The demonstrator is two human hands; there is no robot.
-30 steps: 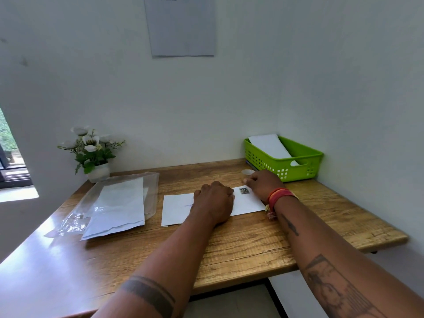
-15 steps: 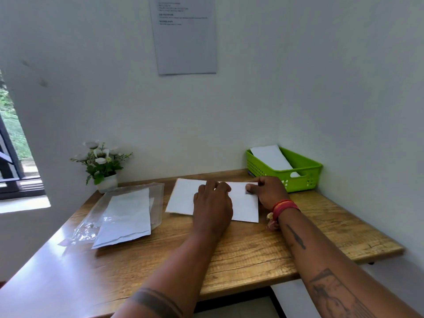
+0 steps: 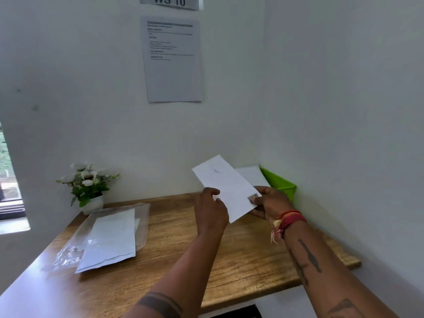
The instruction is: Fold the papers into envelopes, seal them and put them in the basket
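One envelope (image 3: 226,188) between two hands — left hand (image 3: 212,211), right hand (image 3: 270,203).

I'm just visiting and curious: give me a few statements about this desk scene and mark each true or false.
1. Both hands hold the white envelope above the table. True: left hand and right hand each pinch an edge.
2. The green basket is empty. False: a white envelope already lies in it.
3. A pot of white flowers stands at the table's back left. True.
4. The spare papers sit in a red box. False: they lie on a clear plastic sleeve.
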